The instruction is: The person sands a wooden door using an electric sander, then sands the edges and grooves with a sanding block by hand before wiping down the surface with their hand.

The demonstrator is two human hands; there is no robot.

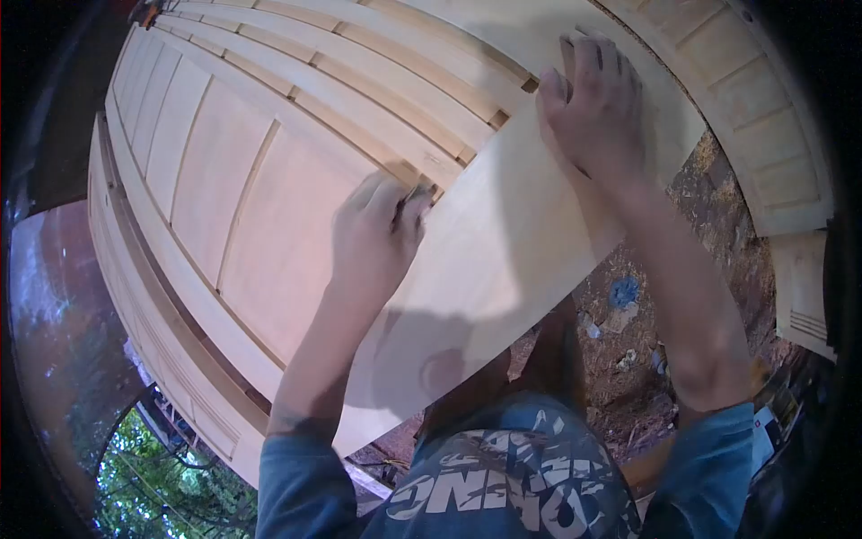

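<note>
My left hand [373, 229] is closed in a pinch at the edge of a panelled wooden piece [296, 189], right by the near end of its long rail. Something small and dark shows at its fingertips, too hidden to name. My right hand [597, 108] rests on a pale, smooth wooden board [503, 242], its fingers curled and pressed together. A thin greyish edge shows between thumb and forefinger; what it belongs to I cannot make out. The board lies across the ends of several parallel wooden rails [395, 117].
Another panelled wooden piece [745, 99] curves along the right side. Wood shavings, scraps and a blue bit [623, 291] litter the brown ground [628, 359]. A framed wooden edge [171, 332] runs down the left, with green foliage [162, 476] beyond it.
</note>
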